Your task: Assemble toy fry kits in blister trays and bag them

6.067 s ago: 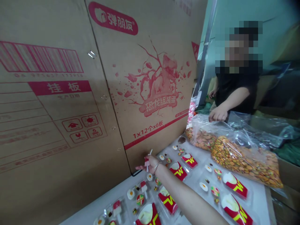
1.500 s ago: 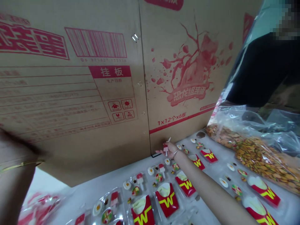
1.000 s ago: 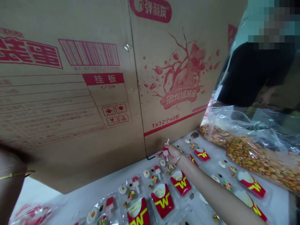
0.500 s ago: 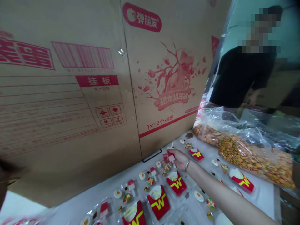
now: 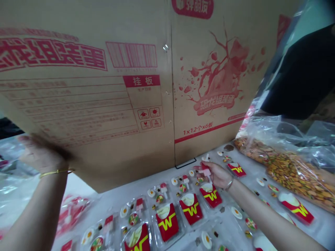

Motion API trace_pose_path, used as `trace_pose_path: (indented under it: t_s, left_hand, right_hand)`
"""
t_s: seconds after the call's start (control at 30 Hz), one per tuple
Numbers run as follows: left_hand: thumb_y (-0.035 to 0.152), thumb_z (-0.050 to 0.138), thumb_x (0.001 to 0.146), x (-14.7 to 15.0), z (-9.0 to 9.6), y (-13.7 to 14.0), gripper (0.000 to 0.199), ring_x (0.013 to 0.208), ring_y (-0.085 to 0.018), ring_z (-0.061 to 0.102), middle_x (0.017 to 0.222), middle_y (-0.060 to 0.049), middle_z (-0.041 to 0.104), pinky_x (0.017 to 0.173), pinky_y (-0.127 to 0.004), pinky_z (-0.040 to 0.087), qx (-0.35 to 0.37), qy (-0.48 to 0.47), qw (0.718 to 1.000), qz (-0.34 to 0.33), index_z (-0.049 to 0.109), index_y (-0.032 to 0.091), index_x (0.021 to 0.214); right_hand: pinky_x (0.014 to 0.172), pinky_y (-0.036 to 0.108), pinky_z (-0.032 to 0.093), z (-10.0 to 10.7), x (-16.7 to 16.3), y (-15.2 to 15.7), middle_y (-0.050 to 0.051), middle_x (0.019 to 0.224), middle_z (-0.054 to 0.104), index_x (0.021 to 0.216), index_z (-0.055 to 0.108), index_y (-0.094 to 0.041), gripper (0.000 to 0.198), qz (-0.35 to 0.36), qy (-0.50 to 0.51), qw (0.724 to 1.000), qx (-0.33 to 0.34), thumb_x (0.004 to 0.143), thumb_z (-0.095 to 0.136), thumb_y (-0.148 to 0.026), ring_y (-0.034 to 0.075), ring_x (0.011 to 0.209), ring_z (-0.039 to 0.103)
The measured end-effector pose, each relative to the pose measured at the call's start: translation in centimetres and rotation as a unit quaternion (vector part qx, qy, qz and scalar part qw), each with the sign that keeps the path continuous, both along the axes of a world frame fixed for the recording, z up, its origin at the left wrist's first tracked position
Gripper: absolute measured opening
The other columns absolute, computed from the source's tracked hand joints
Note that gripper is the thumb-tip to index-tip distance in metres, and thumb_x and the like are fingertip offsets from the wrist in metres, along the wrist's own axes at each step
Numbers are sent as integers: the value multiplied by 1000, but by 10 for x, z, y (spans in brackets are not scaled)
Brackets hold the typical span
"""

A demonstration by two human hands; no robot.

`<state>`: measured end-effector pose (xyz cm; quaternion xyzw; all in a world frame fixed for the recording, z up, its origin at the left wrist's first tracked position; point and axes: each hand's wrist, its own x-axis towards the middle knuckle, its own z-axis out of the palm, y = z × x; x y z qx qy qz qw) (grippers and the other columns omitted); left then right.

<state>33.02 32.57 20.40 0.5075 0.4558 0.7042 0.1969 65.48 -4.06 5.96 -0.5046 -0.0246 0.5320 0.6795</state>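
Observation:
My left hand (image 5: pixel 43 153), with a gold bangle at the wrist, is at the lower left edge of a large printed cardboard box (image 5: pixel 136 160). Its fingers are blurred and partly dark, so their grip does not show. My right hand (image 5: pixel 218 174) is closed on small red-and-pink toy popsicles (image 5: pixel 206 172) with white sticks; how many is unclear. It hovers over a row of clear plastic trays. Each nearby tray carries a red fries carton (image 5: pixel 191 209) with a yellow zigzag, a fried-egg piece (image 5: pixel 174 181) and small round pieces; several also have a popsicle (image 5: pixel 163 189).
A clear bag of small orange-brown pieces (image 5: pixel 293 174) lies at the right. Crumpled plastic with red pieces (image 5: pixel 72 212) is on the white table at the lower left. A person in a dark top (image 5: pixel 300 76) stands beyond the box.
The view has swung left, so the box and trays appear further right. My left hand has come fully into view at the box edge. My right hand still holds the popsicles.

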Motion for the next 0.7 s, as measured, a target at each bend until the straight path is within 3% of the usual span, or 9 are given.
trace_pose_path:
  t_s: [0.07, 0.1, 0.27, 0.37, 0.57, 0.63, 0.7]
  left_hand:
    - [35, 23, 97, -10, -6, 10, 41, 64, -10, 33, 62, 3, 33, 59, -27, 34, -21, -29, 996, 82, 29, 19, 59]
    - [34, 25, 96, -14, -9, 14, 43, 61, -9, 31, 59, 4, 31, 56, -26, 32, -20, -28, 995, 93, 28, 19, 57]
    - [23, 31, 95, -25, -11, 12, 38, 62, -8, 28, 61, 4, 32, 55, -25, 25, -16, 58, 996, 61, 32, 16, 58]
    - [29, 38, 94, -25, -13, 6, 37, 61, -8, 27, 61, 5, 33, 55, -23, 24, -22, 94, 994, 52, 35, 15, 60]
    - [35, 44, 93, -28, -25, 21, 33, 62, -6, 34, 65, 6, 42, 56, -18, 28, 17, 66, 997, 23, 45, 11, 70]
    - [39, 45, 92, -27, -28, 27, 39, 60, -6, 32, 61, 6, 40, 54, -18, 27, 22, 70, 997, 12, 45, 11, 65]
    - [44, 45, 91, -22, -28, 30, 47, 57, -6, 27, 56, 6, 31, 51, -19, 23, 27, 65, 998, 5, 39, 13, 57]
  right_hand:
    - [35, 18, 38, 6, 2, -14, 10, 94, 69, 88, 49, -19, 5, -7, -12, 1000, -1, 91, 49, -23, 17, 59, 67]
    - [35, 18, 37, 8, 2, -21, 10, 95, 69, 89, 50, -19, 4, -12, -21, 1000, -5, 90, 51, -23, 17, 59, 67]
    - [32, 17, 34, 14, -9, -52, 12, 95, 70, 93, 51, -19, 10, -33, -42, 998, -32, 85, 57, -20, 16, 58, 66]
    - [34, 16, 35, 16, -19, -64, 9, 94, 71, 95, 51, -19, 13, -21, -26, 999, -43, 85, 58, -19, 14, 57, 65]
    - [35, 17, 36, 19, -30, -75, 8, 93, 69, 102, 50, -18, 17, 2, -45, 998, -49, 86, 56, -21, 13, 57, 64]
    - [35, 16, 34, 17, -34, -70, 8, 96, 68, 103, 50, -17, 17, 22, -87, 994, -56, 88, 53, -24, 11, 56, 63]
    - [35, 16, 33, 12, -39, -55, 9, 102, 66, 105, 48, -17, 18, 65, -210, 972, -79, 92, 47, -29, 10, 57, 64]
